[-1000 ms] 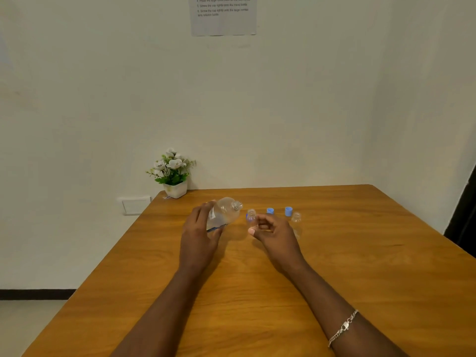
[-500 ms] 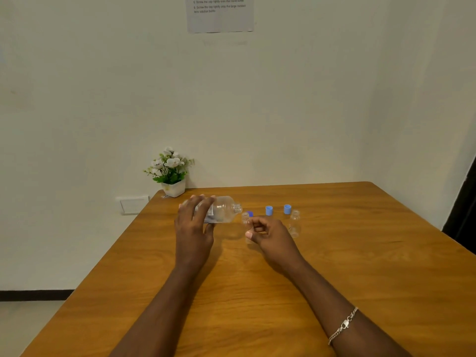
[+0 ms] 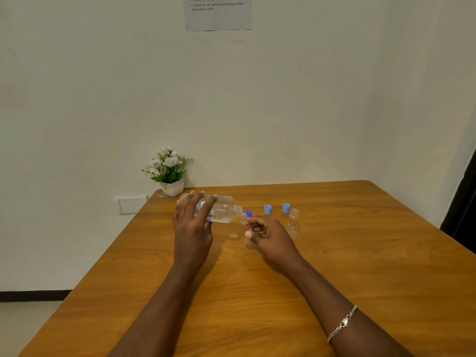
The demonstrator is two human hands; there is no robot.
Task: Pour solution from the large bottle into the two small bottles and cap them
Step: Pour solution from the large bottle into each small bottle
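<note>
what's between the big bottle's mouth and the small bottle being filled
Nothing visible. The large bottle, tipped sideways in the left hand, has its mouth right at the open neck of the small bottle held by the right hand.

Large bottles: one point(image 3: 220, 209), lying sideways in a hand
Small bottles: two, one point(image 3: 244, 222) held, one point(image 3: 293, 222) standing free
Light blue caps: two point(image 3: 268, 209) point(image 3: 286, 208)
Dark blue caps: one point(image 3: 248, 213)
Hands: two point(image 3: 192, 229) point(image 3: 270, 237)
Flower pots: one point(image 3: 172, 187)
Tables: one point(image 3: 360, 253)
Wall notices: one point(image 3: 218, 12)
Bracelets: one point(image 3: 342, 323)
</note>
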